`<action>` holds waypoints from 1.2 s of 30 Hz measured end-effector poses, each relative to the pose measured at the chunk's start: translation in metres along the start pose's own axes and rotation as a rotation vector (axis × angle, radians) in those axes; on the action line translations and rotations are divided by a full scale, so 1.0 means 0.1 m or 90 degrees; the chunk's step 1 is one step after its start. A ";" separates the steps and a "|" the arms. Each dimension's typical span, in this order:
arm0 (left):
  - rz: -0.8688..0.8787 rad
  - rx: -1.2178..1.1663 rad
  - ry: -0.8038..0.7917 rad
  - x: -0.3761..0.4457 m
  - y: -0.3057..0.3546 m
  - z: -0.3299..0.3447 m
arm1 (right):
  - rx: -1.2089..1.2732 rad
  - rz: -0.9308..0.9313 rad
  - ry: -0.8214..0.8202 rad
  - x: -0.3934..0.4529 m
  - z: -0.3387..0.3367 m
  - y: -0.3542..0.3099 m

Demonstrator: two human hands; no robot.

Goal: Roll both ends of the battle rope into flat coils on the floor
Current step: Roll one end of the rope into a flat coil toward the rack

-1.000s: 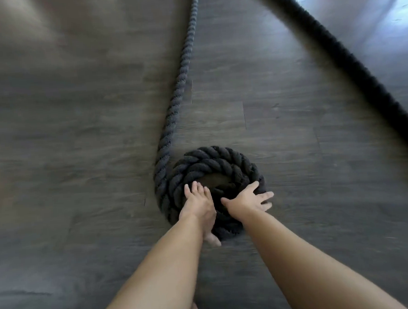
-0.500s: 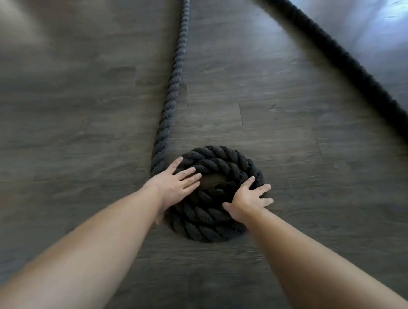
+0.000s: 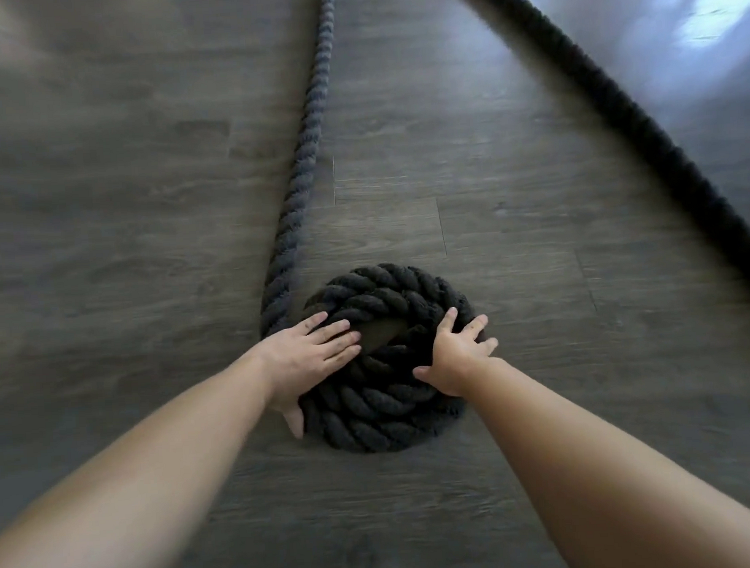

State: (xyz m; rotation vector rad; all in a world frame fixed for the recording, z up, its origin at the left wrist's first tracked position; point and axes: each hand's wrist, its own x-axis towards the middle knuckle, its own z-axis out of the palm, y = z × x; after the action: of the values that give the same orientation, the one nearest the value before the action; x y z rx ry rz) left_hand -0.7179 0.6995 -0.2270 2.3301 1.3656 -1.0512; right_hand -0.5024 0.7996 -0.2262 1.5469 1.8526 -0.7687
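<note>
Battle rope [image 3: 297, 187] partly rolled into a flat coil [image 3: 389, 397] at lower centre of the floor [image 3: 99, 256]. Left hand [image 3: 312, 358] and right hand [image 3: 457, 358] pressed flat on coil, fingers spread, grip released.

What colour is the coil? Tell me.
Dark charcoal, nearly black, with a twisted-strand pattern; the coil shows in the head view.

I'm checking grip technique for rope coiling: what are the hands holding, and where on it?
Both press flat on the coil: left hand on its left rim, right hand on its right rim. Neither closes around the rope.
</note>
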 end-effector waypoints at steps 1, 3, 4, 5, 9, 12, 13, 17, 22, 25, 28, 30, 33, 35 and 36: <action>-0.003 -0.005 0.006 0.01 0.00 0.00 | -0.012 -0.009 0.000 0.03 -0.05 -0.01; -0.023 -0.018 0.021 0.04 0.01 0.03 | -0.033 -0.027 0.000 0.11 -0.15 -0.03; -0.036 -0.024 0.027 0.05 0.00 0.05 | -0.040 -0.039 0.003 0.15 -0.20 -0.05; -0.047 -0.036 0.033 0.05 0.01 0.06 | -0.042 -0.050 0.014 0.18 -0.24 -0.07; -0.107 -0.099 0.050 0.05 0.07 0.04 | -0.037 -0.102 0.156 0.18 -0.18 -0.27; -0.185 -0.197 0.067 0.13 0.08 -0.03 | 0.094 -0.006 0.094 0.04 -0.03 -0.40; -0.201 -0.233 0.067 0.17 0.07 -0.07 | 0.152 0.044 0.052 0.01 -0.02 -0.44; -0.250 -0.294 0.068 0.29 0.03 -0.26 | 0.276 0.109 -0.010 0.03 -0.27 -0.65; -0.246 -0.284 0.049 0.44 -0.02 -0.32 | 0.269 0.176 -0.048 0.30 -0.53 -0.90; -0.137 -0.201 0.151 0.45 -0.25 -0.23 | 0.261 0.183 0.010 0.38 -0.39 -0.97; 0.026 -0.117 0.114 0.43 -0.69 -0.15 | 0.248 0.175 0.032 0.43 -0.30 -0.97; 0.088 -0.058 0.051 0.43 -1.00 -0.19 | 0.243 0.176 0.028 0.44 -0.30 -0.95; 0.128 0.012 0.000 0.48 -1.22 -0.26 | 0.235 0.180 0.024 0.46 -0.30 -0.96; 0.133 0.027 -0.011 0.52 -1.26 -0.28 | 0.233 0.175 0.022 0.48 -0.30 -0.96; 0.135 0.039 -0.005 0.54 -1.26 -0.29 | 0.237 0.172 0.020 0.50 -0.31 -0.96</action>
State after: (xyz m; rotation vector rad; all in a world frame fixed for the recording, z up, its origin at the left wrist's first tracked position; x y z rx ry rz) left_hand -0.7935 0.8174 -0.2257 2.4466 1.0691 -1.0489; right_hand -0.6063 0.8400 -0.2386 2.0018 1.5347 -1.0033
